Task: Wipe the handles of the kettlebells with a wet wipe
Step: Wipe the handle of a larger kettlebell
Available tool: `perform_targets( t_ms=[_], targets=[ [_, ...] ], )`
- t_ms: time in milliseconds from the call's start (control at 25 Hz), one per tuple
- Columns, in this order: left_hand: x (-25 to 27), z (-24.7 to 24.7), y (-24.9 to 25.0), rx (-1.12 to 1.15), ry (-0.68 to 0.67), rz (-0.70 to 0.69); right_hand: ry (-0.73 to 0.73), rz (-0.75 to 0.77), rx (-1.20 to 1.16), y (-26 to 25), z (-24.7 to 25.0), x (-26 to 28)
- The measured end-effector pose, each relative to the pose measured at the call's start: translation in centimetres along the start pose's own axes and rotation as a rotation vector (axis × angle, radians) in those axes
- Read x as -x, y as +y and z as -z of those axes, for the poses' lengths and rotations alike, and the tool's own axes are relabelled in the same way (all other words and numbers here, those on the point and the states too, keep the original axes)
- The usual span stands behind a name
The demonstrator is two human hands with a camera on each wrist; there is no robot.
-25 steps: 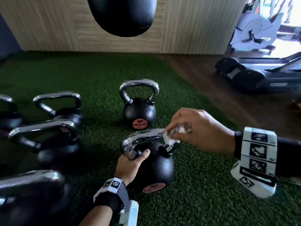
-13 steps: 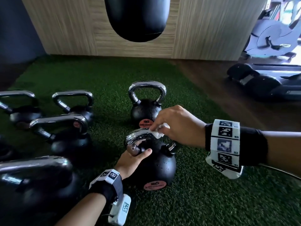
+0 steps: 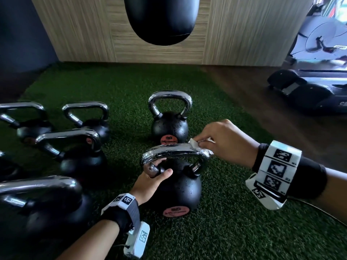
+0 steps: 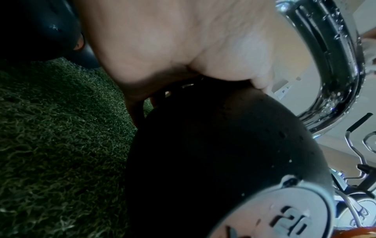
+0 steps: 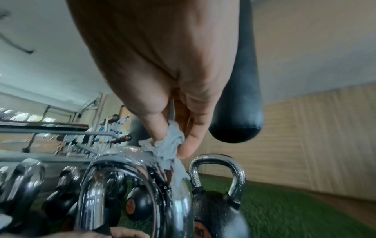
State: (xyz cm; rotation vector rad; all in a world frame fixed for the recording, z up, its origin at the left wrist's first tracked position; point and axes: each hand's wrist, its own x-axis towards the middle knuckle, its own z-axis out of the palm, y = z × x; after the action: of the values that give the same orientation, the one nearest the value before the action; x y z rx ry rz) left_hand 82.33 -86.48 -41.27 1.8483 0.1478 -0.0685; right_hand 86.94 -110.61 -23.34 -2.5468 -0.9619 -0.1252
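Head view first: the nearest kettlebell [image 3: 176, 186] stands on the green turf [image 3: 234, 231], left hand [image 3: 150, 181] curled round the left leg of its chrome handle [image 3: 174, 152], steadying it. Right hand [image 3: 221, 141] pinches the wet wipe [image 3: 195, 145] against the handle's right shoulder, fingers bunched on it. Droplets shine along the bar, so this one looks mid-wipe. The kettlebell just behind [image 3: 170, 126] is beaded too; those to the left [image 3: 80, 158] I can't judge. No containers in sight.

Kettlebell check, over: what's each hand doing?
Left hand grips near black kettlebell's chrome handle, left end. Right hand pinches white wet wipe on right bend. Nothing obstructing.
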Motion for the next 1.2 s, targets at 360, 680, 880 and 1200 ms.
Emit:
perform_targets(
  t_ms=[360,680,880,1200],
  targets=[
    [0.3,0.1,0.2,0.024,-0.007,-0.011,-0.104,-0.129,0.088,3.5,-1.2,2.1],
    [1.1,0.5,1.7,-0.188,0.01,0.044,-0.229,-0.292,-0.064,6.2,-6.1,2.5],
    [2.3,1.6,5.1,-0.988,-0.029,0.328,-0.14,-0.413,-0.295,5.8,-9.0,3.5],
    [5.5,2.7,11.1,-0.713,-0.389,-0.069,-0.347,-0.258,0.039,3.4,-5.2,7.9]
  ],
)
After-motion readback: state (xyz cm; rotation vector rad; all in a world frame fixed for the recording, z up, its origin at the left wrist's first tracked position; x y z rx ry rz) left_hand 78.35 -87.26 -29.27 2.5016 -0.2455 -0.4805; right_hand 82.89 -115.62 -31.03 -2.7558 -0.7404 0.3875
